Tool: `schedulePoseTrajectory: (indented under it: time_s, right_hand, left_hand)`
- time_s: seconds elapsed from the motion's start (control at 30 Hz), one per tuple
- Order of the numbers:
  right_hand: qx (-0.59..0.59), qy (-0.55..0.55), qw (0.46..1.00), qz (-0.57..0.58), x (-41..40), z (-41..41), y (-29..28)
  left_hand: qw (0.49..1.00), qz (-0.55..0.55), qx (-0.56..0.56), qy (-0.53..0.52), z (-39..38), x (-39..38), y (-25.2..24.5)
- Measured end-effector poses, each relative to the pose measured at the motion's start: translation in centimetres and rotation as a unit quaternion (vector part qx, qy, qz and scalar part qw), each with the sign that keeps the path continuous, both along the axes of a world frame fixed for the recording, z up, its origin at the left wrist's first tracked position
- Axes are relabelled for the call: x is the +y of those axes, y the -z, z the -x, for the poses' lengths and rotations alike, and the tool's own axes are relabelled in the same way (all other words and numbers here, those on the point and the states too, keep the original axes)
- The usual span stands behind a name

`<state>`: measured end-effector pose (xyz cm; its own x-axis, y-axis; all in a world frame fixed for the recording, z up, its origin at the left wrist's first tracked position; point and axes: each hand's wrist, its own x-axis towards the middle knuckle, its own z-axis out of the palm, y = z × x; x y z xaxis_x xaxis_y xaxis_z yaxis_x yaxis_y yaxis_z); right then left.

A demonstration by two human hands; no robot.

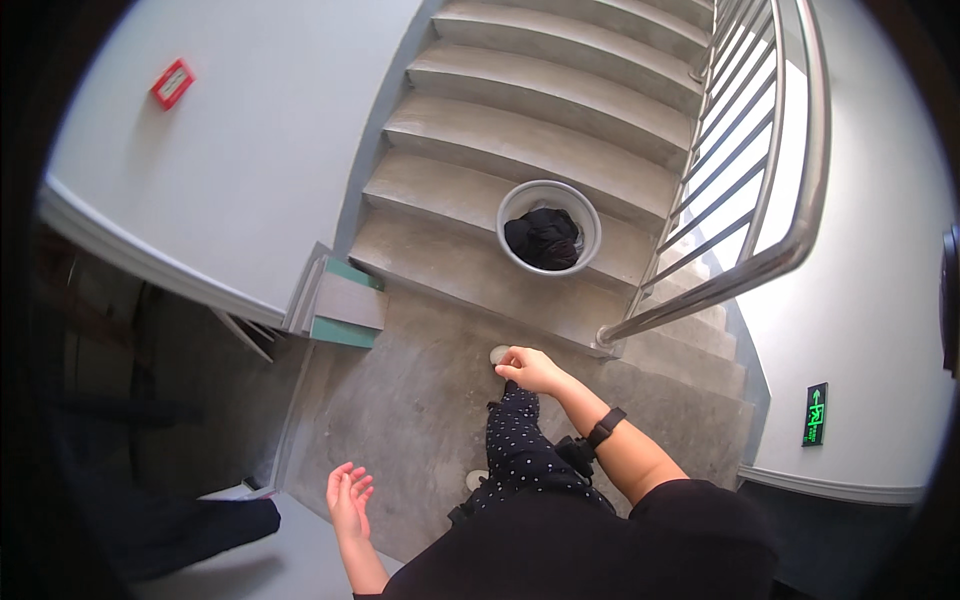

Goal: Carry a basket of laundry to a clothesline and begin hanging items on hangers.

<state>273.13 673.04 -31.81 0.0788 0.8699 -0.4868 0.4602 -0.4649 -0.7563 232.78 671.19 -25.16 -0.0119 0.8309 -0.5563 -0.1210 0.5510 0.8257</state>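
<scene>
A round grey basin (550,270) with dark cloth items (547,236) in it rests on the lower concrete stairs (465,259), near the metal railing. Below it in the picture, my right hand (527,370) hangs over my foot and dotted trouser leg with its fingers loosely curled; I see nothing in it. At the lower left, my left hand (349,499) is held out over the grey floor with its fingers apart and nothing in it. Neither hand touches the basin.
A steel handrail (705,300) runs up the right side, with more steps beyond it. Grey and green flat boards (349,304) lean at the wall corner on the left, beside a dark doorway. Dark fabric (217,529) juts in at the lower left. A green exit sign (815,415) is on the right wall.
</scene>
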Motion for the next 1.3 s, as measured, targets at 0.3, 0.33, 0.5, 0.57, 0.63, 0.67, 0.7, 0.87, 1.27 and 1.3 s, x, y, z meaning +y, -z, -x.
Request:
schedulePoseTrajectory:
  time_s: [0.3,0.33,0.5,0.57,0.63,0.67,0.7,0.87,1.27,1.3]
  right_hand:
    - [0.019,0.090,0.989,0.113,9.9,-17.5,13.9]
    - [0.021,0.138,0.984,0.113,10.9,-19.3,15.8]
    - [-0.045,0.213,0.968,0.126,16.2,-26.6,24.6]
    - [-0.029,0.224,0.967,0.115,19.4,-27.3,27.0]
    - [-0.074,0.183,0.976,0.096,22.7,-27.1,29.2]
    - [-0.178,0.165,0.969,0.051,24.0,-26.4,29.7]
    - [-0.235,0.106,0.965,0.039,25.5,-26.5,30.4]
    - [-0.454,-0.049,0.889,-0.036,30.6,-28.7,33.2]
    - [-0.187,0.178,0.965,-0.048,31.0,-33.2,30.9]
    - [-0.114,0.228,0.959,-0.125,30.3,-35.7,31.4]
  left_hand:
    - [0.989,0.131,0.027,0.068,-20.3,14.1,6.4]
    - [0.986,0.131,0.014,0.104,-23.5,16.2,6.4]
    - [0.980,0.135,-0.013,0.144,-33.8,22.4,6.2]
    - [0.979,0.138,-0.002,0.153,-34.1,23.3,7.0]
    - [0.965,0.188,0.090,0.160,-33.0,22.9,8.3]
    - [0.959,0.216,0.117,0.142,-32.6,22.6,9.0]
    - [0.958,0.219,0.122,0.141,-32.1,22.1,9.4]
    - [0.943,0.282,0.135,0.117,-32.0,21.4,10.9]
    - [0.959,0.233,0.127,0.095,-33.9,23.8,10.8]
    - [0.961,0.229,0.113,0.102,-34.5,23.9,11.1]
